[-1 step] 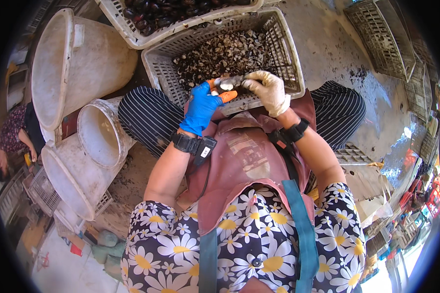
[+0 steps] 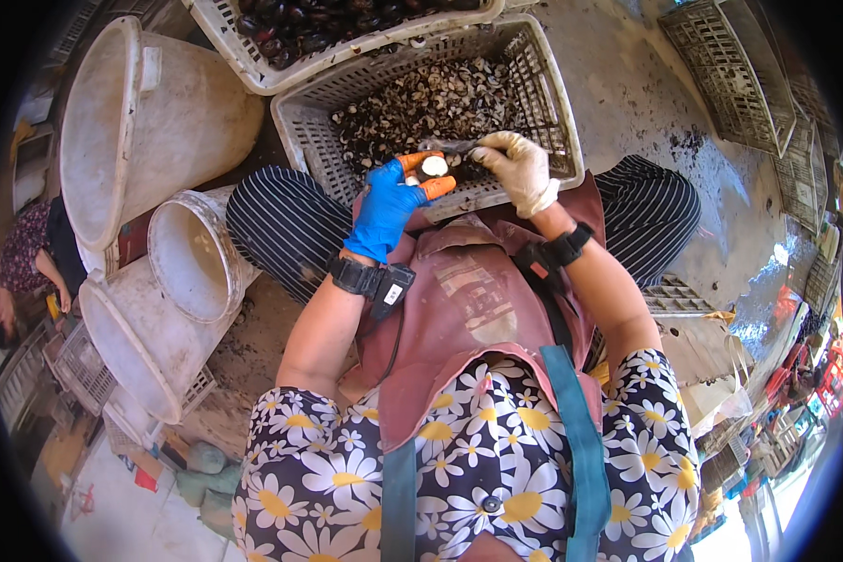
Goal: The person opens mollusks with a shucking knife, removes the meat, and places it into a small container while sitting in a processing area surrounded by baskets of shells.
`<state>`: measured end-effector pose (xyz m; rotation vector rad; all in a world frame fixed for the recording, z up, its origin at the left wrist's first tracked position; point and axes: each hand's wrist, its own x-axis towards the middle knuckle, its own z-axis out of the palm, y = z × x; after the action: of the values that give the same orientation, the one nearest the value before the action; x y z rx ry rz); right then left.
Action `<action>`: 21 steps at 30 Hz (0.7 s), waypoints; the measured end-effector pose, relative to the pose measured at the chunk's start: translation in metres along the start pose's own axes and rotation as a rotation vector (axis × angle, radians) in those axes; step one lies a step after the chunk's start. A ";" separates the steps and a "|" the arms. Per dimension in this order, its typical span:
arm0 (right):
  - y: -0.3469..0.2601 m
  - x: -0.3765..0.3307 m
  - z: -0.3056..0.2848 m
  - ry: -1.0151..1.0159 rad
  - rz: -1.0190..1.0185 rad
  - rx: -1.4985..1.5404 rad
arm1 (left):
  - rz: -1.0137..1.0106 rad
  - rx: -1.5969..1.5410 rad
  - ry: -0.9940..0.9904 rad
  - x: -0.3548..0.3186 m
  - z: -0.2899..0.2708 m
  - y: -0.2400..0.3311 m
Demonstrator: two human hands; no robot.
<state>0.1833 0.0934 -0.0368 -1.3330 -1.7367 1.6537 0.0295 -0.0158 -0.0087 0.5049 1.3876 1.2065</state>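
Observation:
My left hand (image 2: 390,202), in a blue glove with orange finger covers, is closed round a dark-skinned water chestnut (image 2: 435,167) with a round white cut face turned up. A further white piece shows at its palm side. My right hand (image 2: 515,174), in a pale glove, grips a peeling knife (image 2: 451,147). Its blade points left and lies just above the water chestnut; the handle is hidden in my fist. Both hands are over the near part of a pale slatted crate (image 2: 568,122) holding many dark and white peelings (image 2: 431,98).
Beyond it, a second crate (image 2: 244,70) holds dark, glossy water chestnuts (image 2: 337,23). White tubs (image 2: 126,122) lie tilted at my left, with a person (image 2: 33,253) behind them. Dirty crates (image 2: 726,70) stand at the right on wet, stained floor (image 2: 618,84).
My right hand has shifted slightly right, and the blade has moved up off the water chestnut. More of the white cut face shows. My left hand stays in place.

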 end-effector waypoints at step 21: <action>0.003 -0.004 -0.002 -0.045 -0.006 0.449 | -0.181 -0.655 -0.113 0.005 -0.004 -0.006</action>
<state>0.1877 0.0907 -0.0377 -1.0826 -1.2806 1.9344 0.0269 -0.0146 -0.0168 -0.0153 0.8485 1.3685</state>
